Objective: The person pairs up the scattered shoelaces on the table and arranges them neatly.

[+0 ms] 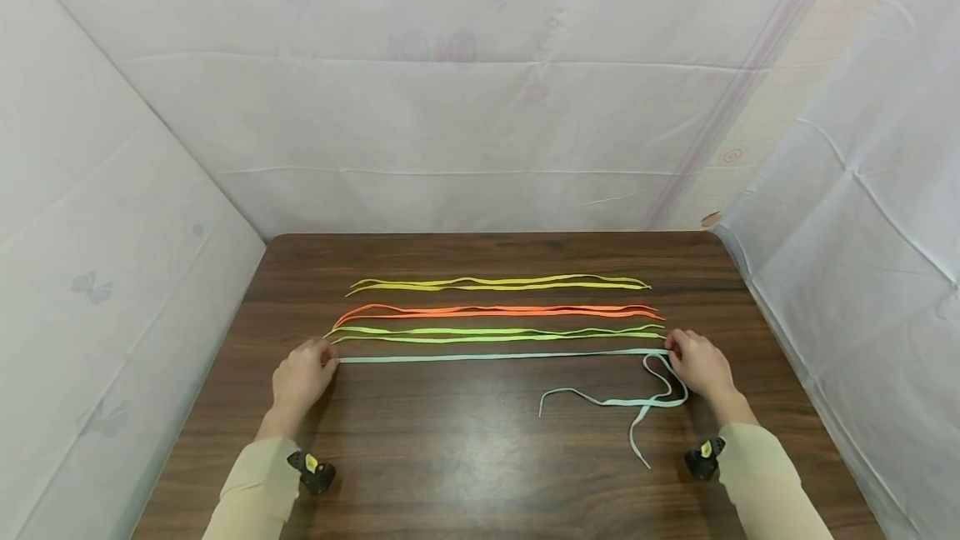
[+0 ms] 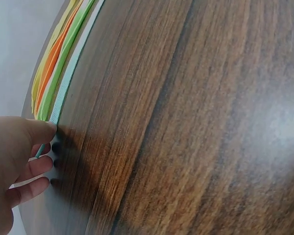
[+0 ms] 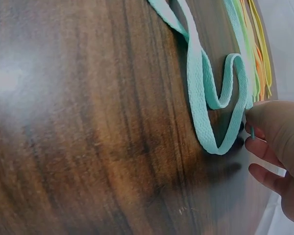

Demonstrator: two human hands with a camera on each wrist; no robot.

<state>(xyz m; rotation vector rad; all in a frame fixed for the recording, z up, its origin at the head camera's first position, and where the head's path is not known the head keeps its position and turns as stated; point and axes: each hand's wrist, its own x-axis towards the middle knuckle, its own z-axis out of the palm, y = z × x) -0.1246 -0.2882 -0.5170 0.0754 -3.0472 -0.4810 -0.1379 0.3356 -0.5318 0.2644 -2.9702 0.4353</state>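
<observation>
A pale mint shoelace is stretched nearly straight from side to side across the table. My left hand pinches its left end between thumb and forefinger; in the left wrist view a bit of the lace runs out past the thumb. At the other end, my right hand pinches the lace, and its small tip pokes out below the thumb in the right wrist view. Beside the right hand, a second mint shoelace lies loosely curved and crossed, with a loop close to the fingers.
Beyond the stretched lace lie pairs of green laces, orange laces and yellow laces, roughly parallel. The brown wood-grain table is bordered by white sheets at the back and both sides.
</observation>
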